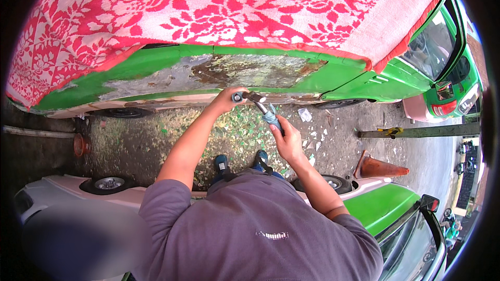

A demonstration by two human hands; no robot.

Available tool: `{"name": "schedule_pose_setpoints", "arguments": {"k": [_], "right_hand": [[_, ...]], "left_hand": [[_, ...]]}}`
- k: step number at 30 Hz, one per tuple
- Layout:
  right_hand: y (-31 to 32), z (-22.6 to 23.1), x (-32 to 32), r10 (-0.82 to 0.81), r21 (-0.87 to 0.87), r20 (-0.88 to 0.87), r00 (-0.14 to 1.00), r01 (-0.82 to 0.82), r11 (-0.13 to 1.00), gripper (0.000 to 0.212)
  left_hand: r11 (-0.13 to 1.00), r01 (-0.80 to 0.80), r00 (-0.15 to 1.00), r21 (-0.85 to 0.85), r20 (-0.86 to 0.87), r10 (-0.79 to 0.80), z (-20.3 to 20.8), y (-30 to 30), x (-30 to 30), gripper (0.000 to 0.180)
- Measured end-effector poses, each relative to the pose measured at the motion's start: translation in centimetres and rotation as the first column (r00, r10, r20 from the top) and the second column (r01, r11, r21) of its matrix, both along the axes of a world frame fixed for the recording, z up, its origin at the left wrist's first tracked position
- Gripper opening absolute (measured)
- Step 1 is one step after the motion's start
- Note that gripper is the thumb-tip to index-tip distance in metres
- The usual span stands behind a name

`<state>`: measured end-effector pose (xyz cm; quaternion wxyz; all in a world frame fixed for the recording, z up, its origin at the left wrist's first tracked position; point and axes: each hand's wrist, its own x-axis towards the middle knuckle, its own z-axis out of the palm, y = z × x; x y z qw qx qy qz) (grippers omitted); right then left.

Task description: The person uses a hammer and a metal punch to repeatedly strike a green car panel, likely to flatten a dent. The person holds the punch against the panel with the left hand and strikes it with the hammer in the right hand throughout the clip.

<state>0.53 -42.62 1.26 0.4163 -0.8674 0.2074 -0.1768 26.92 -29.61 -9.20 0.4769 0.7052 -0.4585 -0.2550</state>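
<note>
My right hand [289, 141] is wrapped round the blue-bound handle of a hammer [262, 108]. Its metal head is beside my left hand [224, 104], which is closed on a short tool with a round grey end [237, 97]; the tool's far end is hidden, so its exact kind does not show. Whether hammer and tool touch, I cannot tell. Both hands are in front of the lower side of a green car [344, 79]. A long stretch of its panel [250, 71] is stripped of paint, showing rough grey and brown patches.
A red-and-pink floral blanket [219, 13] covers the car's top. Green and pale paint chips [179, 127] litter the ground. Another green-and-pink car [377, 203] stands behind me. An orange cone [380, 167], a pole [416, 132] and an orange-brown pot [80, 144] are around.
</note>
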Motion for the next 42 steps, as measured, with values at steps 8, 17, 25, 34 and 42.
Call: {"name": "schedule_pose_setpoints", "arguments": {"k": [8,17,25,34,42], "right_hand": [[0.3,-0.9,2.7,0.096,-0.247,0.019,0.995,-0.088,0.965,0.038],[-0.2,-1.8,1.5,0.060,-0.226,-0.004,0.998,-0.059,0.972,0.036],[-0.8,-1.0,1.7,0.047,-0.169,-0.039,0.998,-0.053,0.984,0.036],[-1.0,-1.4,2.4,0.047,-0.161,-0.133,0.990,-0.069,0.985,0.036],[-0.9,-0.9,1.5,-0.012,-0.118,0.130,0.991,0.028,0.993,0.037]], "left_hand": [[0.999,-0.027,0.994,0.034,-0.102,0.030,0.3,-0.9,0.2,0.017],[0.998,-0.008,1.000,0.055,-0.025,0.009,0.0,-0.6,0.0,0.024],[0.997,-0.058,0.998,0.054,0.010,0.057,-0.6,-1.0,0.5,0.029],[0.985,-0.047,0.997,0.165,0.070,0.036,0.2,-1.1,0.6,0.031],[0.950,-0.163,0.987,0.267,0.034,0.160,1.2,-1.9,-0.5,0.026]]}}
